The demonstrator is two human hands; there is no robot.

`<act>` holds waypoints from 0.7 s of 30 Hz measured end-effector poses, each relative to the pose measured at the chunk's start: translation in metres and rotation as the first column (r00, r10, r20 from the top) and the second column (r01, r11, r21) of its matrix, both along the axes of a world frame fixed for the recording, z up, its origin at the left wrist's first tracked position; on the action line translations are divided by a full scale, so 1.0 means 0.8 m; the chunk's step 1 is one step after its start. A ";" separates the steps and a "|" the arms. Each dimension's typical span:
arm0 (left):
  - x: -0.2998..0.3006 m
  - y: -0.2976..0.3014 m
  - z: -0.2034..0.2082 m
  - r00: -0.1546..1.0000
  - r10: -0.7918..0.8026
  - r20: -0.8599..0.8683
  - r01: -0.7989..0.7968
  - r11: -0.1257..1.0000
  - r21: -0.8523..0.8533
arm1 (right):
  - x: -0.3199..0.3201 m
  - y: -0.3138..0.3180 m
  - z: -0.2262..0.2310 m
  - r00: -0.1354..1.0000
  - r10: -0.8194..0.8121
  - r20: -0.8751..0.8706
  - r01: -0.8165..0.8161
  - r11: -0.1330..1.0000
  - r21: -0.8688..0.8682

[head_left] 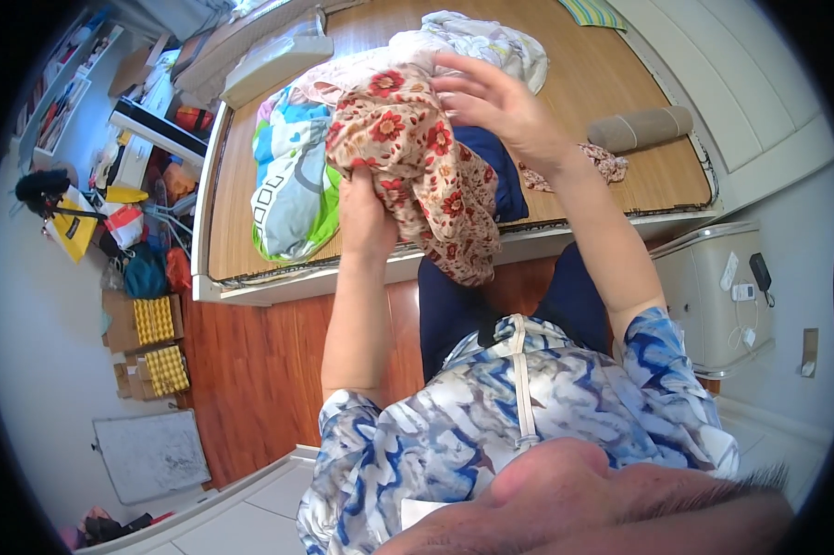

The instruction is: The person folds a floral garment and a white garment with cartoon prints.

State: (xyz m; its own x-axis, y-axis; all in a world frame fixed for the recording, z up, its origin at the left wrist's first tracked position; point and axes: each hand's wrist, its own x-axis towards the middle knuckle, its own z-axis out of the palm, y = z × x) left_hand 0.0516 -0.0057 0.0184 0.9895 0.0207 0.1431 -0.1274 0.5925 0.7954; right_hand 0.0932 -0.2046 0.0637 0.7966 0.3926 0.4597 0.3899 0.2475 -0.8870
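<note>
Above the near edge of the bed, my left hand (366,217) grips a cream cloth with red flowers (440,203), thumb on top. The cloth hangs in loose folds toward my legs, so I cannot tell what kind of garment or cover it is. At its upper right side is my right hand (500,102), fingers spread and the tips close to the fabric. Dark blue cloth (505,176) lies partly behind it. To the left rests a heap of green, blue and grey printed fabric (292,203); white patterned bedding (505,51) lies beyond.
A beige bolster (639,128) and a small floral cloth (606,165) lie at the right on the bed mat (611,83). A cream cabinet (713,305) stands right of my legs. Bags (144,268), egg trays (153,321) and a whiteboard (153,453) line the left.
</note>
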 end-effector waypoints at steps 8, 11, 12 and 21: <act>-0.014 0.002 0.043 0.994 -0.017 -0.111 0.016 1.000 -0.010 | -0.034 -0.044 -0.219 0.986 -0.091 -0.137 0.012 0.870 -0.492; -0.020 -0.010 0.061 0.995 -0.020 -0.099 0.021 1.000 0.003 | -0.047 -0.043 -0.281 0.931 0.008 -0.366 -0.099 0.968 -0.231; -0.025 -0.009 0.067 0.995 -0.015 -0.097 0.016 1.000 0.008 | -0.049 -0.042 -0.281 0.932 0.014 -0.363 -0.103 0.968 -0.227; -0.025 0.006 0.049 0.992 -0.039 -0.117 0.028 0.995 -0.101 | -0.039 -0.096 -0.244 0.703 -0.703 -0.111 0.553 0.638 -0.535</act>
